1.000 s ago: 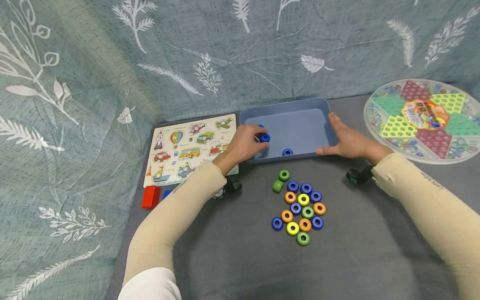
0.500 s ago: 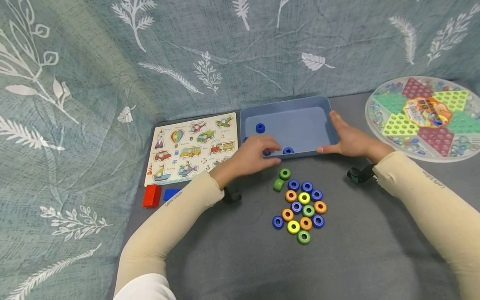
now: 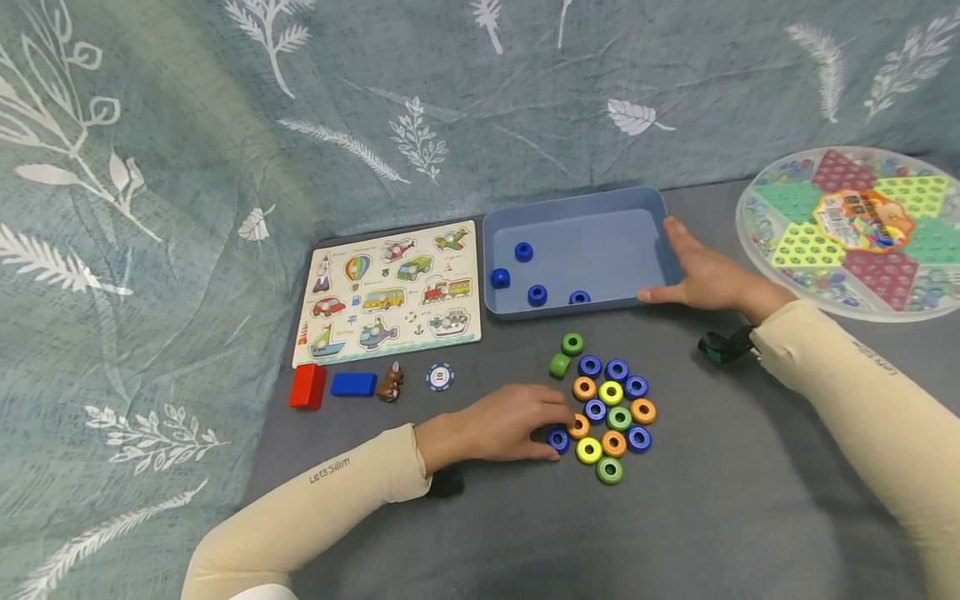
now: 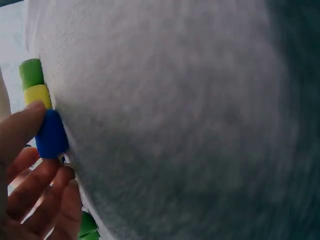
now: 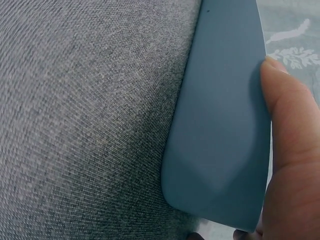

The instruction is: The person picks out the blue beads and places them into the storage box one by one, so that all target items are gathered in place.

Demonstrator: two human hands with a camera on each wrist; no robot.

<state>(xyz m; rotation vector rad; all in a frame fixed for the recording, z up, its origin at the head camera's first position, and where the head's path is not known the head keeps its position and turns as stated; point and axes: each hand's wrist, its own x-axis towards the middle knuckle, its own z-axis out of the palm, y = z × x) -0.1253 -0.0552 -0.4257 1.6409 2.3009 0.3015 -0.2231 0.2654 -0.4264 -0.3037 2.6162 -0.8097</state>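
My left hand is over the left side of a loose group of ring-shaped beads. Its thumb and fingers lie around a blue bead, with the fingertips beside an orange bead. In the left wrist view the thumb overlaps the blue bead; a yellow bead and a green one are behind. Whether it grips the bead is unclear. My right hand rests spread against the right front corner of a blue-grey tray, thumb along its outer wall. Several blue beads lie inside the tray.
A picture puzzle board lies left of the tray. Before it are a red block, a blue block, a brown animal figure and a poker chip. A round star-patterned game board is at right.
My left hand has let go of blue beads in the tray and moved down to the group of beads on the table. My right hand has stayed at the tray's corner.
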